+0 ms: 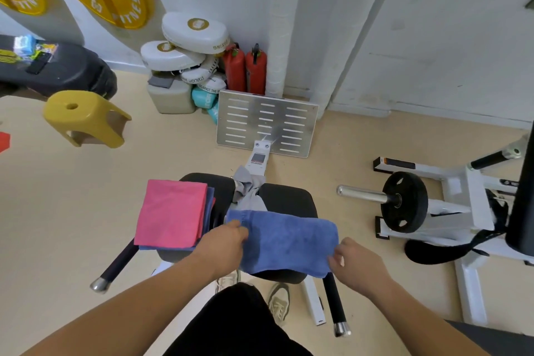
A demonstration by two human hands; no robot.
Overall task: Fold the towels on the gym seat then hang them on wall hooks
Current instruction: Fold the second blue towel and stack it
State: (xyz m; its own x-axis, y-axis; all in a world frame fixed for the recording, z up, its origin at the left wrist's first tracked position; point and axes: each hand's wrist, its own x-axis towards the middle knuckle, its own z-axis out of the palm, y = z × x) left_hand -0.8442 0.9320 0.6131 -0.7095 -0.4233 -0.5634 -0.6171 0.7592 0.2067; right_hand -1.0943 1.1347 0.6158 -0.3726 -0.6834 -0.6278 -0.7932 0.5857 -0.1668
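By left hand (222,243) and right hand (358,264) the blue terry towel (289,240) is pinched; the fold could be skewed by uneven pulling.

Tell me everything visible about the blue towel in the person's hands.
The blue towel is soft, terry-like cloth and looks doubled into a wide band. It is spread across the black gym seat, on its right side. The left hand pinches its bunched left end, and the right hand pinches its near right corner. A grey cloth meets its far left corner.
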